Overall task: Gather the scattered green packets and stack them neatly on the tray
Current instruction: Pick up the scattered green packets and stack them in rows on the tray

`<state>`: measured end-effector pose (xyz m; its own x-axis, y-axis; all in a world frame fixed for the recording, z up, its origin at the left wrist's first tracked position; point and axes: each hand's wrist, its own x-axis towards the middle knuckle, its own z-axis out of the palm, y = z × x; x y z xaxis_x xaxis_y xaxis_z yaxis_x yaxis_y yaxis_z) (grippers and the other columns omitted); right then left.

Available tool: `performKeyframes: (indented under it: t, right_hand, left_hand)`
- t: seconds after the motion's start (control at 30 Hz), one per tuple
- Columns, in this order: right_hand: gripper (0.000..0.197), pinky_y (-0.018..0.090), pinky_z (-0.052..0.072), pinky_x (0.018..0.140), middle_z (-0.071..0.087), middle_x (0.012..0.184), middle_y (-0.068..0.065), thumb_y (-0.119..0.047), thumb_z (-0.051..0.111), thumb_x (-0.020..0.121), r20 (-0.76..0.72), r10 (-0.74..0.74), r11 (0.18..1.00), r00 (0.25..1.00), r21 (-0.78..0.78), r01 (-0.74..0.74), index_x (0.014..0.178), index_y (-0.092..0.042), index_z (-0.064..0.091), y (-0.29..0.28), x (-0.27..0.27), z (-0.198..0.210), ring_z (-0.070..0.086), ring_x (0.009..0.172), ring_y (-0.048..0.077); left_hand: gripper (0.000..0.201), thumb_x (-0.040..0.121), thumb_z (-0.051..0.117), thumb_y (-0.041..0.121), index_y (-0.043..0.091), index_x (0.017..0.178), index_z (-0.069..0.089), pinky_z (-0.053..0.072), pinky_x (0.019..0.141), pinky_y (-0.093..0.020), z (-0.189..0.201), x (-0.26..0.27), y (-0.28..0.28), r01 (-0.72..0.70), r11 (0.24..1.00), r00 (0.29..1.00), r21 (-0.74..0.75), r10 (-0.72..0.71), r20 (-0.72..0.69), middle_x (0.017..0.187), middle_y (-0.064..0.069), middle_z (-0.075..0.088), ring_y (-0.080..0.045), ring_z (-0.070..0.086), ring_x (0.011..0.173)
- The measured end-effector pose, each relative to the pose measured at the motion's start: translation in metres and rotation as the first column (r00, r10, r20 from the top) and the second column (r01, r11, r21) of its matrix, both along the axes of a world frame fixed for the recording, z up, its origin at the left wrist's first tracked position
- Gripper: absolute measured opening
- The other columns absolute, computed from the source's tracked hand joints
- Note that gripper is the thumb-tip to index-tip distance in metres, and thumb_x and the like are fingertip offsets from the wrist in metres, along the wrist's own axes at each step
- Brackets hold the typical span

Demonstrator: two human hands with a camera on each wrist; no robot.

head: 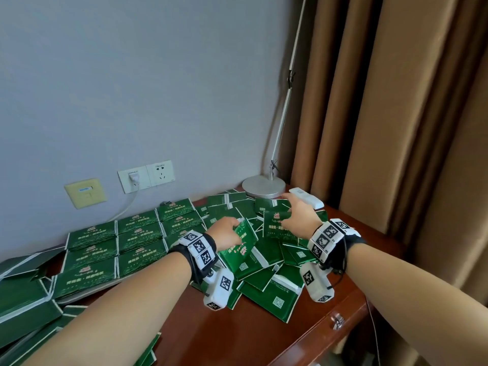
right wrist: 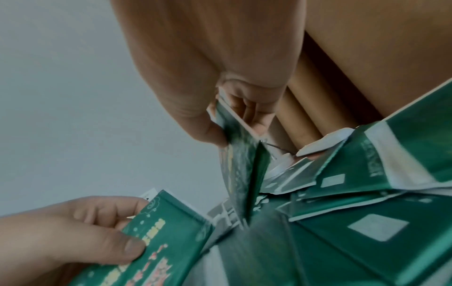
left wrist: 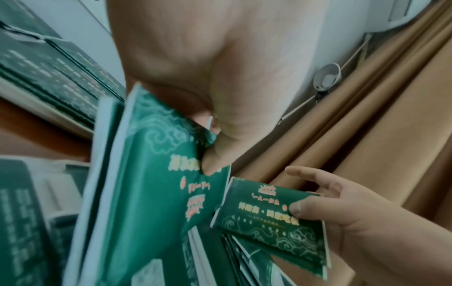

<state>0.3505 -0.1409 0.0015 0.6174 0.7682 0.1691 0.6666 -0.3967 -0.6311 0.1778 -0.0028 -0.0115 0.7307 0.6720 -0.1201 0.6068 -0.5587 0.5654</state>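
The tray (head: 79, 295) lies at the left of the brown wooden table (head: 237, 336), its pale rim just showing under what it carries: neat rows of flat green packets (head: 137, 241), face up with gold lettering, laid edge to edge in low stacks. Further left, dark green cardboard boxes (head: 21, 294) with white edges sit partly open.

To the right of the tray, a loose heap of packets (head: 272, 291) covers the middle and far part of the table, overlapping at all angles. Many lie back up, showing a plain green rectangle with a white strip and a small printed square. They are thin, glossy and slightly creased.

The left hand (head: 227, 233) holds one packet (head: 241, 245) over the heap, thumb pressed on its printed face and fingers curled behind it; the packet is tilted. The right hand (head: 298, 215) pinches another packet (head: 276, 224) by its right edge, thumb on the front and fingers behind, holding it nearly upright just beside the left one. Both wrists wear black straps with white blocks marked in black-and-white squares.

At the far right a round metal lamp base (head: 263, 186) stands on the table, with a white remote (head: 306, 198) near it and tan curtains (head: 396, 114) behind. A white socket (head: 146, 176) with a plug is on the grey wall.
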Motion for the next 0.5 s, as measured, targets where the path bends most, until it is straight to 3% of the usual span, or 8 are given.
performKeyframes:
  t: [0.03,0.13,0.2,0.27,0.33,0.4,0.47,0.5]
  right_hand:
    - [0.068,0.026,0.052,0.075,0.061,0.120,0.007,-0.008,0.066,0.081,0.005,-0.001,1.000,1.000,0.023,0.001,0.142,-0.021,0.039,0.005,-0.003,0.004,0.062,0.095,0.019]
    - [0.062,0.018,0.043,0.052,0.063,0.115,0.012,-0.004,0.065,0.081,-0.024,0.000,0.996,1.000,0.088,0.003,0.137,-0.022,0.046,0.027,-0.015,0.013,0.061,0.076,0.018]
    - [0.057,0.018,0.040,0.046,0.063,0.113,0.012,-0.002,0.065,0.080,-0.058,0.006,0.988,0.998,0.153,0.003,0.132,-0.021,0.051,0.042,-0.023,0.017,0.059,0.065,0.016]
    - [0.053,0.019,0.039,0.046,0.059,0.109,0.005,-0.002,0.066,0.081,-0.066,0.022,0.980,0.998,0.199,-0.009,0.130,-0.019,0.053,0.058,-0.036,0.021,0.055,0.058,0.011]
    - [0.051,0.020,0.039,0.048,0.058,0.098,-0.001,-0.003,0.067,0.082,-0.053,0.064,0.975,0.997,0.218,-0.051,0.129,-0.016,0.054,0.075,-0.052,0.023,0.052,0.057,0.009]
    - [0.051,0.019,0.042,0.055,0.063,0.106,0.001,-0.003,0.068,0.083,-0.054,0.126,0.968,0.991,0.226,-0.111,0.130,-0.015,0.053,0.094,-0.069,0.023,0.056,0.065,0.011]
    - [0.051,0.021,0.045,0.062,0.063,0.119,0.006,-0.002,0.066,0.083,-0.064,0.160,0.966,0.985,0.217,-0.143,0.131,-0.016,0.053,0.115,-0.086,0.021,0.063,0.079,0.019]
    - [0.051,0.021,0.045,0.060,0.062,0.118,0.007,-0.001,0.064,0.084,-0.072,0.172,0.966,0.982,0.210,-0.153,0.131,-0.017,0.053,0.125,-0.093,0.019,0.064,0.077,0.020]
  left_hand:
    - [0.070,0.086,0.070,0.008,0.006,0.148,0.037,0.046,0.100,-0.030,0.004,-0.004,0.001,-0.024,1.000,0.999,-0.017,0.025,0.037,0.151,-0.013,0.042,-0.025,0.054,0.124]
    - [0.059,0.082,0.071,0.007,0.000,0.137,0.049,0.053,0.069,-0.030,0.015,-0.025,0.011,-0.108,0.991,0.984,-0.073,0.117,0.134,0.135,-0.020,0.056,-0.017,0.060,0.084]
    - [0.060,0.076,0.073,0.004,0.002,0.132,0.052,0.059,0.064,-0.038,0.022,-0.042,0.021,-0.166,0.977,0.963,-0.131,0.189,0.191,0.113,-0.017,0.063,-0.022,0.064,0.074]
    - [0.072,0.074,0.073,-0.004,0.008,0.139,0.045,0.059,0.057,-0.039,0.025,-0.063,0.031,-0.222,0.950,0.934,-0.221,0.272,0.230,0.109,-0.014,0.060,-0.025,0.064,0.070]
    - [0.075,0.075,0.072,-0.009,0.015,0.140,0.044,0.061,0.060,-0.041,0.028,-0.085,0.043,-0.276,0.917,0.896,-0.289,0.355,0.269,0.118,-0.011,0.055,-0.028,0.065,0.083]
    - [0.073,0.079,0.071,-0.007,0.017,0.142,0.044,0.061,0.063,-0.040,0.028,-0.108,0.059,-0.310,0.885,0.857,-0.348,0.419,0.301,0.127,-0.012,0.050,-0.031,0.062,0.092]
    - [0.053,0.085,0.066,-0.001,0.012,0.133,0.050,0.062,0.069,-0.045,0.030,-0.132,0.073,-0.338,0.852,0.816,-0.400,0.477,0.327,0.114,-0.015,0.055,-0.031,0.061,0.086]
    - [0.044,0.088,0.063,0.002,0.010,0.130,0.051,0.061,0.072,-0.047,0.030,-0.143,0.080,-0.354,0.835,0.794,-0.422,0.507,0.337,0.104,-0.015,0.056,-0.030,0.061,0.083]
